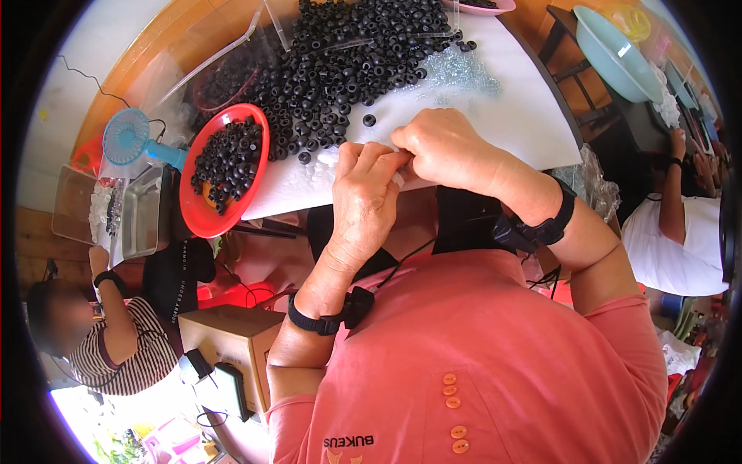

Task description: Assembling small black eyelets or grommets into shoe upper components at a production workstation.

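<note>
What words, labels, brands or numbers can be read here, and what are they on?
I'll say where lettering stands without copying it out.
Pink shirt: a short dark word, with part of a pale mark beside it.
Black trousers of the person at left: white lettering down the leg, small.
Cardboard box: faint print, too small to read.
Black beads: none I can make out.

1. Here's the head camera, perched above the tabletop (533, 131) at its near side, peering steeply down!
2. It's close: the wearer's fingers (348, 158) show clearly at the tabletop's near edge.
3. And it's fisheye wide, sweeping in a striped-shirted person (127, 352) left of the tabletop and a white-clad person (665, 240) to its right!
</note>
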Demonstrator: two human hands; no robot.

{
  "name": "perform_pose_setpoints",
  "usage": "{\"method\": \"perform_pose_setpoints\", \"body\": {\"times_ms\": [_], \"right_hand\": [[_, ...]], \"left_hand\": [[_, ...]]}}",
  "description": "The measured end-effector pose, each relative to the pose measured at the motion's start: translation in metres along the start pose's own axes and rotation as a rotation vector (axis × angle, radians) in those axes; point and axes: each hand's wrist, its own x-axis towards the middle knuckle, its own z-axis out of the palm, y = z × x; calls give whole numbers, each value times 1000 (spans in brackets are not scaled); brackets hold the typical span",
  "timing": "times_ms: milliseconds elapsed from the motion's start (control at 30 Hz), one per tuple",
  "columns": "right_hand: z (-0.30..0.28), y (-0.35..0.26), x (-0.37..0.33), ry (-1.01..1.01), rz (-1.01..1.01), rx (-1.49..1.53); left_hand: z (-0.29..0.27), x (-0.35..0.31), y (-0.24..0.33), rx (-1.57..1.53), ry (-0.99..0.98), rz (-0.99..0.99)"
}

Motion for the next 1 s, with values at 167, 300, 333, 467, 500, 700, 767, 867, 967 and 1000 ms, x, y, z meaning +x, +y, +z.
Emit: {"method": "perform_pose_setpoints", "body": {"times_ms": [167, 300, 333, 467, 500, 700, 767, 867, 967, 1000], "right_hand": [[-6, 12, 6, -133, 153, 295], [-7, 18, 5, -162, 174, 384], [-6, 19, 4, -144, 168, 392], [-7, 26, 0, -156, 213, 506], [-8, 26, 0, -153, 213, 505], [-5, 15, -6, 35, 163, 183], [-6, 16, -5, 19, 172, 182], [-1, 25, -3, 25, 129, 201], [-12, 26, 4, -93, 198, 368], [-21, 23, 7, -233, 324, 505]], "left_hand": [[3, 4, -8, -1, -32, 22], [5, 7, -9, 14, -33, 25], [5, 7, -9, 19, -34, 23], [12, 16, -14, 41, -3, 103], [14, 17, -14, 41, -2, 108], [22, 19, -13, -28, 38, -64], [23, 19, -12, -42, 46, -131], [23, 19, -17, -59, 52, -153], [23, 19, -18, -56, 27, -123], [23, 20, -18, -46, 27, -136]]}}
